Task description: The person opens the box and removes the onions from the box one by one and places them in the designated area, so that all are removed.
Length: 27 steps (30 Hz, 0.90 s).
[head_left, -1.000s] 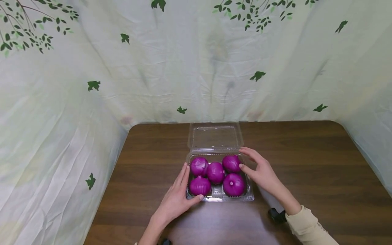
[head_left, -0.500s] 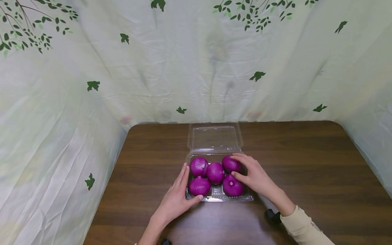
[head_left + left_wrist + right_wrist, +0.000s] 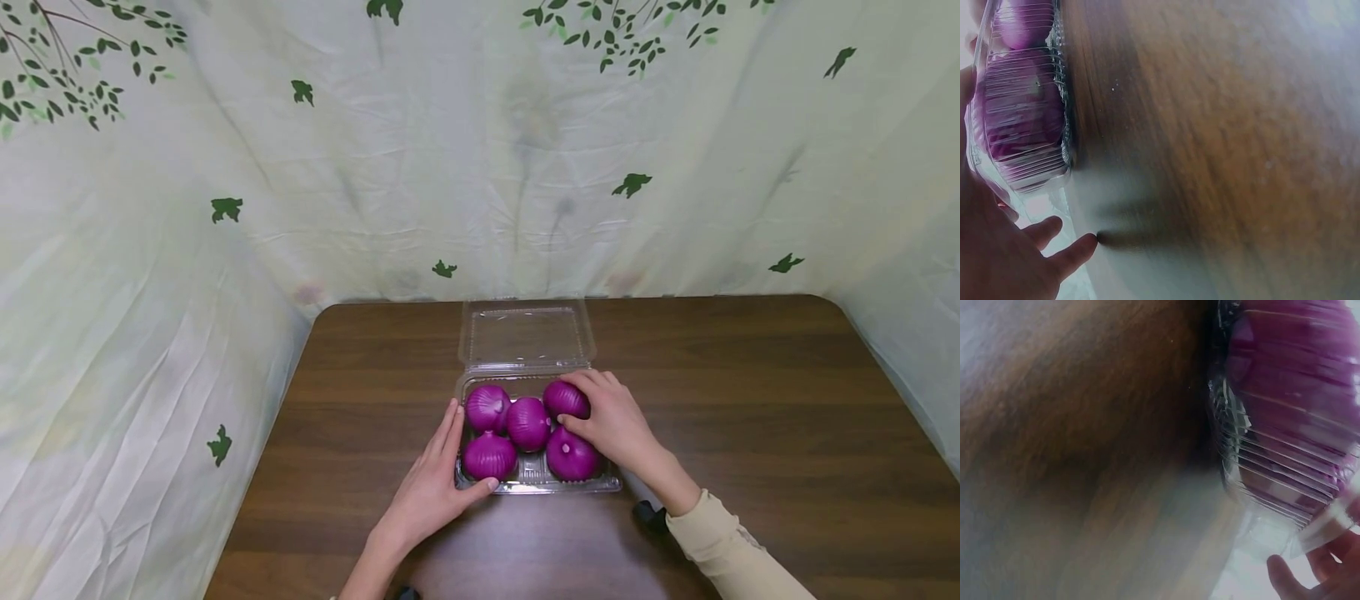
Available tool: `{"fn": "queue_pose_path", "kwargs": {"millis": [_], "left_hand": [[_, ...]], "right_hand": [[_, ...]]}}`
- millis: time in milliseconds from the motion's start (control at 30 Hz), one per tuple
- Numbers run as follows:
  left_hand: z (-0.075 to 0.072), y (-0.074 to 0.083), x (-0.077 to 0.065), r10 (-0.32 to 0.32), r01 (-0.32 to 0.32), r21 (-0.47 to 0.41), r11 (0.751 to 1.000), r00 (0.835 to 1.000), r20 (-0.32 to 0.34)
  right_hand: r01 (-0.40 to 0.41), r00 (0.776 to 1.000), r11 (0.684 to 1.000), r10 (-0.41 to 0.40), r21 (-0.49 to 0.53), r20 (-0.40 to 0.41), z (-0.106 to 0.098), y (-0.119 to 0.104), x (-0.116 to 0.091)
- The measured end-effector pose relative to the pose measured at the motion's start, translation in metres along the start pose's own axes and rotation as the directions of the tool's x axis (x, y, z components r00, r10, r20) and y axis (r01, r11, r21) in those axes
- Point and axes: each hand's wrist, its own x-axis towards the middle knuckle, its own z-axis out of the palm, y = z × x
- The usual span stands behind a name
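Note:
Several purple onions sit in a clear plastic clamshell box (image 3: pixel 534 488) in the head view. My right hand (image 3: pixel 615 425) reaches over the box's right side, thumb and fingers curled round the back right onion (image 3: pixel 564 399). Just in front of that hand is the front right onion (image 3: pixel 572 455). My left hand (image 3: pixel 427 493) rests along the box's left side with straight fingers, its thumb at the front edge by the front left onion (image 3: pixel 489 457). Through the ribbed wall, onions (image 3: pixel 1022 103) show in the left wrist view, with the left hand's fingers spread beside them.
The box's transparent lid (image 3: pixel 528 337) lies folded back toward the table's far edge. Brown wooden table (image 3: pixel 750 392) surrounds the box. Behind it hangs a pale curtain (image 3: pixel 480 167) printed with green leaves and birds.
My right hand has moved left from the box's right rim and closed its fingers round the back right onion. The left hand and the box have stayed in place.

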Motion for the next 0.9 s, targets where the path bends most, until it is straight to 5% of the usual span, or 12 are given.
{"fn": "queue_pose_path", "kwargs": {"millis": [333,900], "left_hand": [[-0.001,0.001,-0.001,-0.009,0.009,-0.001,1.000,1.000,0.006],[0.000,0.001,-0.001,-0.002,0.002,-0.006,1.000,1.000,-0.006]], "right_hand": [[0.026,0.999,1.000,-0.026,0.012,-0.027,0.002,0.003,-0.002],[-0.003,0.999,0.983,0.012,0.184,-0.048,-0.008,-0.001,-0.008]]}}
